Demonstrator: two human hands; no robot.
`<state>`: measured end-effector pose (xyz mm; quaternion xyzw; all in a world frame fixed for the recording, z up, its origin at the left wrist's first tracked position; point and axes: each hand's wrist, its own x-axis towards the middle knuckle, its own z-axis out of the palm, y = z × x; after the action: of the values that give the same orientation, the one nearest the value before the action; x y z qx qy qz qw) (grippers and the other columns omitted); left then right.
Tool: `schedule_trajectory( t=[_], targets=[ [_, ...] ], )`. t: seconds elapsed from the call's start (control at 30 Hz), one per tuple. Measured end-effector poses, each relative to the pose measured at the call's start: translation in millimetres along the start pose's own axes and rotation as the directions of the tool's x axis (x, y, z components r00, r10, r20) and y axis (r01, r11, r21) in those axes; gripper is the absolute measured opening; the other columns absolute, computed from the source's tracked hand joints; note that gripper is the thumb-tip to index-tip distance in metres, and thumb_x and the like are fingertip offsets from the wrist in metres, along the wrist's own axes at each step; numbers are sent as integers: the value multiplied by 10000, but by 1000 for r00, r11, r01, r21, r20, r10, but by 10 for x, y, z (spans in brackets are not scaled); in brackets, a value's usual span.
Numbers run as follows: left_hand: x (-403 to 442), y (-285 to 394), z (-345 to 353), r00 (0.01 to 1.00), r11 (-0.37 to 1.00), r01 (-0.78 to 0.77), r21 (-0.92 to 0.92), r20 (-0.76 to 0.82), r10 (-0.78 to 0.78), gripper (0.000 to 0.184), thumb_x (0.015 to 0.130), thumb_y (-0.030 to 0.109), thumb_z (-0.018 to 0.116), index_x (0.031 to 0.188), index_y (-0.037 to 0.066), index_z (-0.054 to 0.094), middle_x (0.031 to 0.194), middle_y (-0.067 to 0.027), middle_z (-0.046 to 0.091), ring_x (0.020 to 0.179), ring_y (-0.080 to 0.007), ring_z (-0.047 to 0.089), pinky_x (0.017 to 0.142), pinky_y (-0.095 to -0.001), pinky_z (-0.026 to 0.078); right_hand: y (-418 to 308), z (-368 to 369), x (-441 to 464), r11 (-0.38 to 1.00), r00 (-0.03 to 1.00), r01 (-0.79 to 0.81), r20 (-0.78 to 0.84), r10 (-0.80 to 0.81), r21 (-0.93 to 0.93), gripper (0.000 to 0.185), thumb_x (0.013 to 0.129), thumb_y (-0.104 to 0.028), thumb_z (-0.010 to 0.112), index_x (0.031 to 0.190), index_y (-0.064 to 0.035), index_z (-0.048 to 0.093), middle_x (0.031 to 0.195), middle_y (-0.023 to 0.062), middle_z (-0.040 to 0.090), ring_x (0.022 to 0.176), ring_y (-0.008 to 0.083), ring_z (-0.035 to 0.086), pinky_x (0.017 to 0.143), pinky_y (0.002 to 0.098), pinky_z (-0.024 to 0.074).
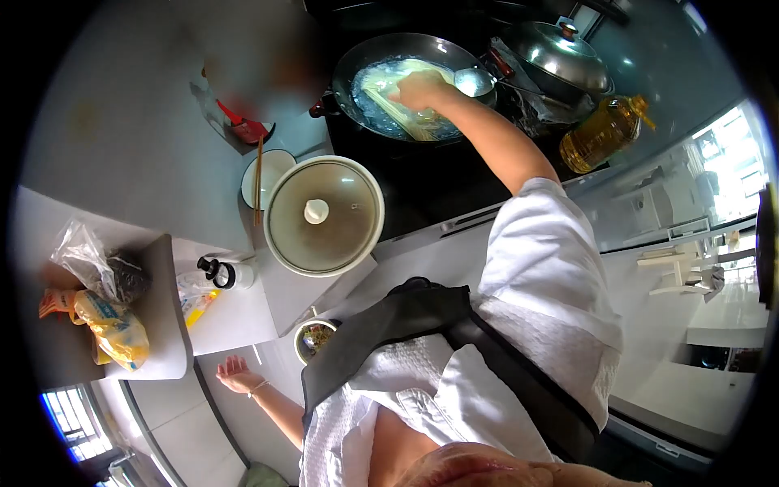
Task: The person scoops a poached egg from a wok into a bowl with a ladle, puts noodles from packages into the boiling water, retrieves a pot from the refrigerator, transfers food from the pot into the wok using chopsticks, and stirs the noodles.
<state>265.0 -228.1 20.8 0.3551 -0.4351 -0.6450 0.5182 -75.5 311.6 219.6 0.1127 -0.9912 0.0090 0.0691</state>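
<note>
A dark wok [345,104] on the stove holds bubbling, whitish liquid and long pale yellow noodles [377,84]. My right hand [422,89] is over the wok, its fingers closed on the noodles; the fingertips are partly hidden. Just right of it, a metal ladle [474,82] rests in the wok with its handle towards the right. Low on the left is my left hand [238,374], away from the stove, palm up with loosely curled fingers and nothing in it.
A lidded pot [324,215] stands left of the stove, beside a white bowl [272,174] with chopsticks [259,183] across it. Right of the wok are a covered pan [560,57] and an oil bottle [602,134]. A bowl of food [315,339] sits near my body; bagged items [112,329] lie left.
</note>
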Motion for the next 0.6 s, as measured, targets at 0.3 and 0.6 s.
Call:
schedule_trajectory(
  t=[0.3,0.6],
  targets=[
    [-800,-408,574,995,988,-80,130,73,71,292,904,296,457,877,9,507,463,12,351,368,-71,299,374,-244,371,492,1431,-1777,628,394,-84,605,-692,774,293,863,-318,448,789,-72,589,653,22,549,550,108,505,473,235,418],
    [-1584,-365,1040,958,964,-133,229,280,65,304,889,303,470,853,3,510,449,16,335,368,-71,311,360,-223,338,758,3924,-1998,-695,704,-575,694,-152,431,538,880,-527,392,1093,-44,496,957,151,595,859,245,592,753,386,485]
  ],
)
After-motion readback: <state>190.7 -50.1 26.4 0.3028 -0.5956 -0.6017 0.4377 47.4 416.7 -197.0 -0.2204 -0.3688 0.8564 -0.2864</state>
